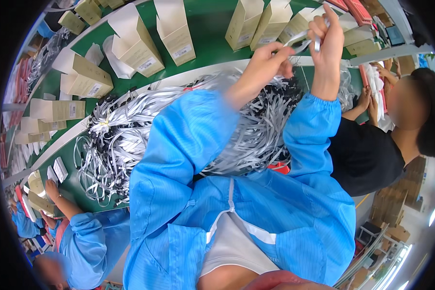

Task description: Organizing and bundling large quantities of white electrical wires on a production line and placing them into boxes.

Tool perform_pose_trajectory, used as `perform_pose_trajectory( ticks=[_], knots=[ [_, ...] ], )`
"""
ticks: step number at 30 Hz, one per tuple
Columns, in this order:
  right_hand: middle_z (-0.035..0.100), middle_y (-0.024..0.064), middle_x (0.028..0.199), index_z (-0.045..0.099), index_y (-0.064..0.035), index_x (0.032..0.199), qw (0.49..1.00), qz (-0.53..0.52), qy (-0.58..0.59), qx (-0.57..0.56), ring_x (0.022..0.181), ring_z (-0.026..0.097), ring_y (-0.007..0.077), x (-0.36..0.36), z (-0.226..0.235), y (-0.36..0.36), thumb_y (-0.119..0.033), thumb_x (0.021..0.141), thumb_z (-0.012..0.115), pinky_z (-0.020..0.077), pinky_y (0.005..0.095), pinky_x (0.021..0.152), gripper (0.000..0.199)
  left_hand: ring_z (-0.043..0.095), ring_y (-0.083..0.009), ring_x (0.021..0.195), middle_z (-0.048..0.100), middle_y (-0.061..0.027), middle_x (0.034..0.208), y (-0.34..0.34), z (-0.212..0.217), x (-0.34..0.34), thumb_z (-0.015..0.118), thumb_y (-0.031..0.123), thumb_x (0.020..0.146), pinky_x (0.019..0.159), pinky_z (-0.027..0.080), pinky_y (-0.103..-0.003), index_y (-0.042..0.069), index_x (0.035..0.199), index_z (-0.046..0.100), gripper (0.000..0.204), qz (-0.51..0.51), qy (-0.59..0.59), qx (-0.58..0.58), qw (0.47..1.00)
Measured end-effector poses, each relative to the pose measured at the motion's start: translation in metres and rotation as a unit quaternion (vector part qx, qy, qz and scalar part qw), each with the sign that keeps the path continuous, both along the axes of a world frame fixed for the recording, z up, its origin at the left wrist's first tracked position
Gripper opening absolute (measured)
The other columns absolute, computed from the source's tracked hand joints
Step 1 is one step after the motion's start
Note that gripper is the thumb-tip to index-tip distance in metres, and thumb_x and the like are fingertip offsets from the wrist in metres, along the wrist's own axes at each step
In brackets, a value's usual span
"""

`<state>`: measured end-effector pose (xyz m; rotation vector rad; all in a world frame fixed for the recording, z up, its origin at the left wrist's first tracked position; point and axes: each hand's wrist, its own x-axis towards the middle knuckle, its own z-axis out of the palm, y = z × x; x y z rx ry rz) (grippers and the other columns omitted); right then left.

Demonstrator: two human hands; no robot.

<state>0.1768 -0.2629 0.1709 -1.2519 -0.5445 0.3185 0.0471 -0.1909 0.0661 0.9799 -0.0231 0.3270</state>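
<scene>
Left hand (263,63) and right hand (326,38), at one o'clock, pinch a thin grey-white strap (299,41); best kept taut above the grey strap heap (130,130).

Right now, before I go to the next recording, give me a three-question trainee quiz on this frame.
1. True or false: the left hand and right hand are both raised over the green belt.
2. What lies heaped under the forearms? A) grey strips B) red cloths C) bottles
3. Fill in: the tan cartons on the belt stand with their top flaps ____.

Key: 1 true; 2 A, the pile of grey strips; 3 open.
</scene>
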Motion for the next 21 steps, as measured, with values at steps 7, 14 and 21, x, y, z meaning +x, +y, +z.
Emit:
perform_pose_trajectory(
  ticks=[7,14,21],
  knots=[
    [0.031,-0.0066,0.055,0.051,-0.0151,0.081,0.984,-0.057,-0.068,0.156,0.043,0.028,0.0059,0.025,0.034,0.069,-0.035,0.104,0.055,0.0175,0.024,0.037,0.031,0.071,-0.019,0.083,0.07,-0.0109,0.085,0.021,0.035,0.038,0.057,0.018,0.102,0.078,0.056,-0.029,0.002,0.13,0.055,0.032,0.171,-0.067,0.047,0.982],
    [0.026,-0.0054,0.057,0.039,-0.0126,0.079,0.978,0.02,-0.203,0.037,0.046,0.026,0.0078,0.046,-0.024,0.097,-0.034,0.107,0.047,0.0139,0.0291,0.04,0.036,0.07,-0.0272,0.088,0.067,-0.0129,0.104,0.025,-0.003,0.01,0.07,0.013,0.09,0.074,0.056,-0.038,0.009,0.14,0.044,0.057,0.478,0.004,0.411,0.776],
    [0.024,-0.0045,0.059,0.035,-0.0151,0.074,0.99,0.059,-0.061,0.112,0.049,0.021,0.0086,0.062,-0.019,0.08,-0.036,0.106,0.042,0.0159,0.0282,0.043,0.039,0.066,-0.043,0.085,0.041,-0.0146,0.142,0.023,0.0,0.052,0.071,0.007,0.085,0.069,0.055,-0.051,0.014,0.147,0.036,0.072,0.476,-0.047,0.425,0.768]
  ],
)
